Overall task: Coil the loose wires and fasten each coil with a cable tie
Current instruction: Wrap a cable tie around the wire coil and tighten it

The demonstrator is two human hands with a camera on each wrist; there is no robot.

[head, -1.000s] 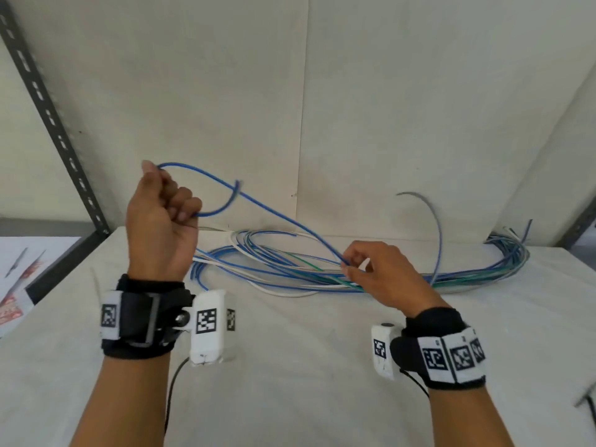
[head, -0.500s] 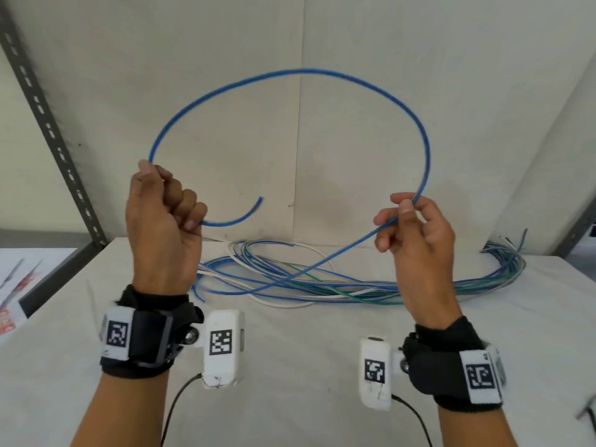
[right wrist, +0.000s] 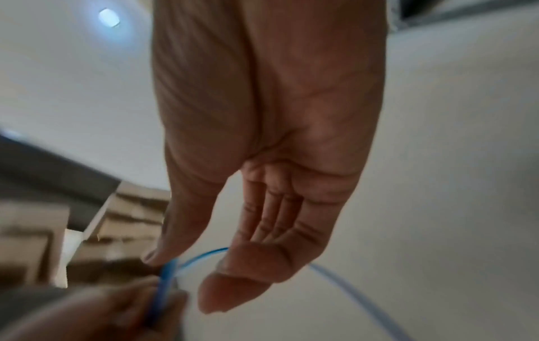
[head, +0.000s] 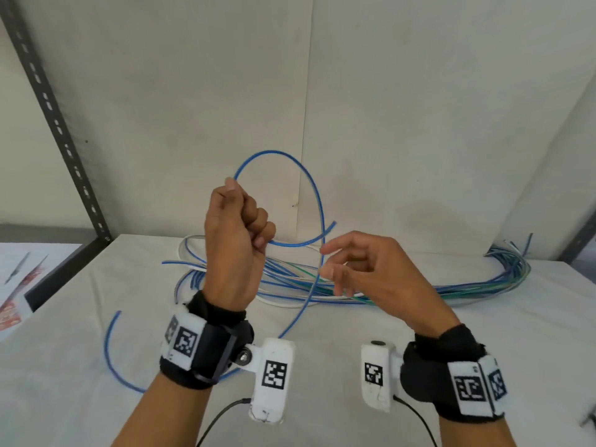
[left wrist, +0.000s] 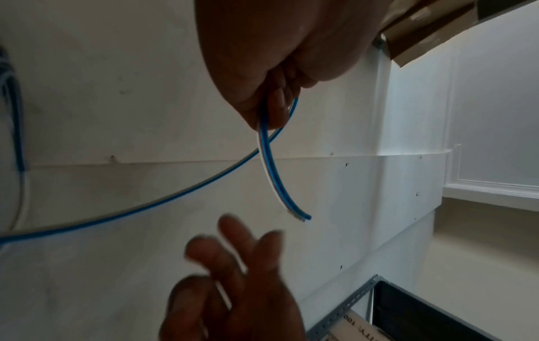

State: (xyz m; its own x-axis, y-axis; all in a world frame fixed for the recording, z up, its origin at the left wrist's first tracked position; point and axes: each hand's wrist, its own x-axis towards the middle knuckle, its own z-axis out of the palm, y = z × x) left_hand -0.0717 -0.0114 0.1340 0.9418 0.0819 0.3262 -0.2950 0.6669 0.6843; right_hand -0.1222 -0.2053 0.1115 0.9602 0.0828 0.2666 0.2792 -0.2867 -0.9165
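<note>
My left hand (head: 251,227) is a raised fist that grips a blue wire (head: 317,201). The wire forms one upright loop above the fist, and its short end (head: 332,224) sticks out to the right. The long tail drops past my left wrist and curves over the table at the left (head: 108,350). My right hand (head: 325,261) hovers beside the loop's descending strand, fingers relaxed and holding nothing. In the left wrist view the fist (left wrist: 277,110) pinches the wire (left wrist: 277,175). The right wrist view shows straight fingers (right wrist: 233,276) near the wire (right wrist: 166,286).
A long bundle of blue, white and green wires (head: 403,293) lies across the back of the white table (head: 483,343), ending at the right (head: 512,259). A perforated metal upright (head: 54,124) and printed sheets (head: 16,285) are at the left. No cable tie is visible.
My right hand has let go of the wire and dropped lower, fingers now relaxed. My left fist has moved right toward the centre, and the big loop has shrunk to a small one.
</note>
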